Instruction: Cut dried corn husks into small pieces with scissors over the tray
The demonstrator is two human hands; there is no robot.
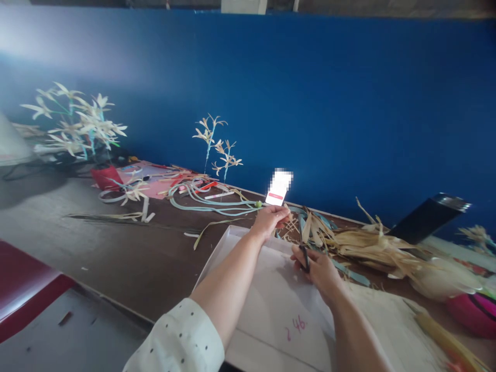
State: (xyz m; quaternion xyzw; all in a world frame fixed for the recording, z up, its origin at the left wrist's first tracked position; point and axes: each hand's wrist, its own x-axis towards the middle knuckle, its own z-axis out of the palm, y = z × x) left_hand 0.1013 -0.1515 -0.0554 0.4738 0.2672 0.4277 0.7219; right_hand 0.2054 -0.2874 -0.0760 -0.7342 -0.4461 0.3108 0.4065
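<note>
My right hand (pixel 320 271) is closed around the black handle of a pair of scissors (pixel 305 258), its blades pointing away from me over the far edge of a shallow white box lid (pixel 287 289). My left hand (pixel 270 223) reaches past that same lid, with thumb and fingers pinched together. Whatever lies between those fingertips is too small to make out. Just beyond the left hand a lit phone (pixel 276 196) leans against the blue wall. Short pale straw pieces (pixel 290 227) are scattered between the two hands.
Dried corn husks (pixel 349 243) and a dark cylinder (pixel 430 217) lie to the right. Leftward are looped pale-blue cords (pixel 205 204), husk flowers (pixel 83 124) and a red pot (pixel 106 177). Two smaller flower stems (pixel 209 137) stand by the blue wall (pixel 310 93).
</note>
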